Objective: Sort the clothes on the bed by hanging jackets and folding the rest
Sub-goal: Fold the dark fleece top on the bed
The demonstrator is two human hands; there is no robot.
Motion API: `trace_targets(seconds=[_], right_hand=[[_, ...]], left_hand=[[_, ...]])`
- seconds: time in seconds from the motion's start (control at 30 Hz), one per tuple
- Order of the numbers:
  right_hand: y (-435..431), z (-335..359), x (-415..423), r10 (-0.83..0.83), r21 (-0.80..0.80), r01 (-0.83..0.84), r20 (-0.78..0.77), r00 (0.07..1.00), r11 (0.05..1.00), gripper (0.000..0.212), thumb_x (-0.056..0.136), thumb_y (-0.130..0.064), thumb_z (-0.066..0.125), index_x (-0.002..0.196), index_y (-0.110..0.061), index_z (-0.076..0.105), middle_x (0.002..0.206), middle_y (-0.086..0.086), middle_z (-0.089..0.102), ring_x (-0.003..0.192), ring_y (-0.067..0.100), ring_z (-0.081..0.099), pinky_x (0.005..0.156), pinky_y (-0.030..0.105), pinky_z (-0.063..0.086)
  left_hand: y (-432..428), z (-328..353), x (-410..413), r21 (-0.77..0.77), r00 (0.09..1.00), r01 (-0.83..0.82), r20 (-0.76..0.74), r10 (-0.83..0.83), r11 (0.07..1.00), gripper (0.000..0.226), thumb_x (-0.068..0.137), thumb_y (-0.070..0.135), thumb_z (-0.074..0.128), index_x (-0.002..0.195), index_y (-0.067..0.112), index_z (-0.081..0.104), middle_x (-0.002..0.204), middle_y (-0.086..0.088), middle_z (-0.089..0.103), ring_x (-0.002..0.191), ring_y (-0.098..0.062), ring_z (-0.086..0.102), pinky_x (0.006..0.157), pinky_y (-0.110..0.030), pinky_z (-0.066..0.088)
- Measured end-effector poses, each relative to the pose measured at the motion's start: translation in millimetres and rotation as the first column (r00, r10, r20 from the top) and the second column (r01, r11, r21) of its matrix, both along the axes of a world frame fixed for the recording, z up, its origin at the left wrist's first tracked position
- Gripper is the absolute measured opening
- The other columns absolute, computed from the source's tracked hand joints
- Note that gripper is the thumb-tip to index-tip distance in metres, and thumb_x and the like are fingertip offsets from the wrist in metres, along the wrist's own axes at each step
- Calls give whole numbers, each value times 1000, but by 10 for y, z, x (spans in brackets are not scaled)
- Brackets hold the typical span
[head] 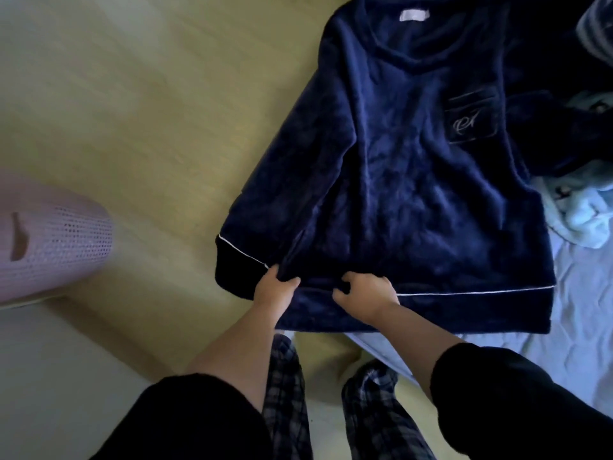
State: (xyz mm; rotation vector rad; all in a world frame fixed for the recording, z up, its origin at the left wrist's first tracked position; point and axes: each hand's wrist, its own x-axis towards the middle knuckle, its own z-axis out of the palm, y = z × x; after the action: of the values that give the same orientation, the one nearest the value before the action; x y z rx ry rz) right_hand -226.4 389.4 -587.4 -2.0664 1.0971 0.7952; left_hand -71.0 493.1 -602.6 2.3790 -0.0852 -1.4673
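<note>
From my remote seat much of this view is smeared. The left half is motion-blurred: a yellowish area that I cannot call floor or bedding, and a pink mesh basket [56, 240] cut off by the left edge. The collar of the navy fleece top [398, 194] runs out of the top of the picture, and its far sleeve is lost against a dark heap of clothes [564, 104] at upper right. That heap is too dim to separate into pieces. A pale blue garment [583, 217] lies crumpled just beside the top's right side, partly cut off by the frame.

The top lies spread front-up, pocket monogram showing. Its right part rests on the pale sheet of the bed [590, 310] and its left sleeve reaches over the yellowish area.

Both forearms are bare and reach forward from black sleeves, above plaid trousers [285, 393]. The left grip [273, 288] is curled into the fabric where the sleeve cuff meets the hem, thumb on top. The right grip [368, 292] is close beside it. Its fingers are bent and pinch the hem band at the white piping.
</note>
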Motion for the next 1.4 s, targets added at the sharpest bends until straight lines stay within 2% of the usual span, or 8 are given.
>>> trace_targets(seconds=[0.17,0.3,0.43,0.63,0.83,1.0,1.2,1.4], right_hand=[[7,40,238,9,-366,97,277,961,925,37,92,-31,48,123,-12,57,114,5,60,106,24,52,91,35,41],[37,-121,363,172,7,-172,18,985,985,74,89,-47,50,152,-27,16,156,6,21,142,26,19,113,42,24],[-68,-194,552,184,241,-151,-120,976,959,72,89,-50,50,151,-24,23,156,10,23,144,26,19,115,40,25],[-156,17,810,61,261,0,-225,972,965,47,95,-35,44,134,-10,48,129,10,54,117,28,51,93,29,41],[-104,405,994,38,192,12,-254,967,981,44,93,-30,48,131,-8,47,134,15,47,121,31,48,99,32,40],[-342,801,1539,-98,138,117,-136,986,983,49,97,-29,46,142,-10,38,143,12,41,123,28,48,97,32,43],[-835,1234,2479,-532,193,504,144,834,842,31,98,-19,44,114,1,61,121,23,60,113,35,56,90,34,45],[-1208,1463,2506,-749,265,706,115,653,656,37,98,-22,44,119,5,58,122,25,60,115,38,57,98,45,46]], left_hand=[[197,-17,328,158,783,-550,-243,572,820,66,90,57,51,132,5,51,125,-15,59,108,-32,60,90,-47,51],[178,-104,585,67,705,-687,-175,687,723,94,83,43,71,150,39,5,152,-6,31,132,-34,39,95,-58,41],[-35,-178,771,-110,741,-671,-147,655,734,81,76,10,78,143,20,34,134,-11,53,117,-31,54,101,-47,44],[-91,233,1497,206,911,-77,412,-16,976,46,80,40,72,108,3,66,109,-17,64,104,-35,60,84,-41,53],[-80,1034,2794,-262,563,-516,614,553,816,39,89,31,59,117,3,61,115,-17,65,107,-35,60,79,-32,42],[-404,1472,3182,-100,882,-127,443,158,987,42,81,29,71,114,4,64,109,-17,66,104,-32,62,80,-32,43],[-963,1830,3132,-307,953,136,299,-40,942,15,69,12,70,83,13,64,79,-3,67,76,-21,61,60,-25,45],[-1327,1904,3107,-141,992,-52,111,68,989,36,71,3,69,107,1,61,103,-20,66,93,-34,65,69,-35,50]])
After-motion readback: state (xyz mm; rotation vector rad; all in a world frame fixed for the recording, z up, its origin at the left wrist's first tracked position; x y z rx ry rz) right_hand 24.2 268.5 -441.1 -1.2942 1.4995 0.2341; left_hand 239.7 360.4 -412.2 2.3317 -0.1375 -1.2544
